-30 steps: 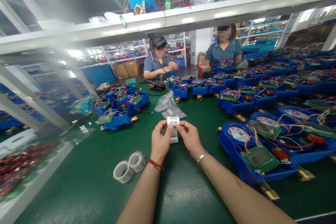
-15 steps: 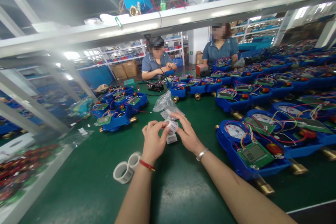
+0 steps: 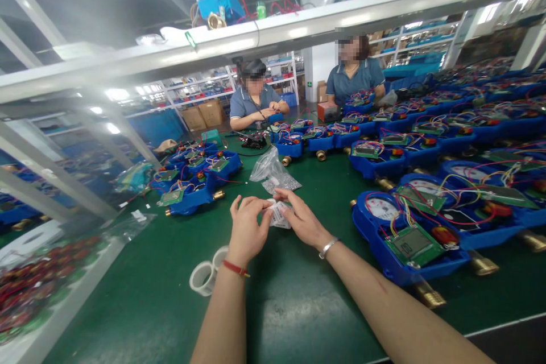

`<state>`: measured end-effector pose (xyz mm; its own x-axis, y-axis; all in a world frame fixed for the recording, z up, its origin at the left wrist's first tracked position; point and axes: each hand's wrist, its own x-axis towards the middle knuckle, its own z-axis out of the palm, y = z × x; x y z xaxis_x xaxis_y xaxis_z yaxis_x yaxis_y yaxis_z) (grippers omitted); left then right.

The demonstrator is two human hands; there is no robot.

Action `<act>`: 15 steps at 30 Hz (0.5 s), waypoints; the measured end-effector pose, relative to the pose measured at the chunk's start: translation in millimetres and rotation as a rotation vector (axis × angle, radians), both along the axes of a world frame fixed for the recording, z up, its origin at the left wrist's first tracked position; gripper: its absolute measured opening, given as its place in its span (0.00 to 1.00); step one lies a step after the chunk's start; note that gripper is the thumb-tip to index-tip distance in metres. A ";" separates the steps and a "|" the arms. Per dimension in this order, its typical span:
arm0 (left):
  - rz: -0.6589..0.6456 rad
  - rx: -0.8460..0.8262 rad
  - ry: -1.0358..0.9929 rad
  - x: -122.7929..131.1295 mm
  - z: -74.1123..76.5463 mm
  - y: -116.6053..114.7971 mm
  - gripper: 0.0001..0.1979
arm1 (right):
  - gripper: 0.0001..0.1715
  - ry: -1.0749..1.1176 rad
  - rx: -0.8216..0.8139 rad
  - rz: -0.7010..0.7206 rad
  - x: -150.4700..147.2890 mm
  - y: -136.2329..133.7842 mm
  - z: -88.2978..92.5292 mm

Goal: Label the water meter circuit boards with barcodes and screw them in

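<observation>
My left hand [image 3: 246, 226] and my right hand [image 3: 302, 219] meet over the green table, both pinching a small white barcode label strip [image 3: 278, 215] between thumbs and fingers. The strip hangs bent just above the table top. A clear plastic bag [image 3: 273, 170] with small parts lies just beyond my hands. Two white tape rolls [image 3: 207, 272] sit near my left wrist. An open blue water meter [image 3: 407, 239] with a green circuit board and coloured wires lies to the right of my right forearm.
Many more blue meters [image 3: 426, 142] cover the table's right side and back; a few lie at the left [image 3: 194, 185]. Two people in blue shirts [image 3: 256, 102] [image 3: 356, 77] sit across the table. A white shelf beam [image 3: 256, 40] runs overhead. A tray of red parts [image 3: 38, 278] is at left.
My hands have dropped from chest height toward the table with the label strip. The flat label held up between both hands is now bent and lower.
</observation>
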<state>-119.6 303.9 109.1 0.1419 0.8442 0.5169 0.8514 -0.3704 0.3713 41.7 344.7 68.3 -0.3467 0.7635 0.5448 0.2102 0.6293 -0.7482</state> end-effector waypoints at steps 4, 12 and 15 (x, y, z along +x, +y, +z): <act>0.028 0.029 0.012 0.8 -1.2 1.3 0.04 | 0.15 -0.004 -0.004 -0.092 -1.1 0.5 0.4; 0.013 0.060 0.028 7.7 -3.3 0.4 0.03 | 0.09 -0.043 -0.023 -0.121 -2.9 0.0 6.8; 0.018 0.065 0.004 10.6 -3.8 -0.6 0.03 | 0.09 -0.017 -0.057 -0.112 -2.6 1.8 5.8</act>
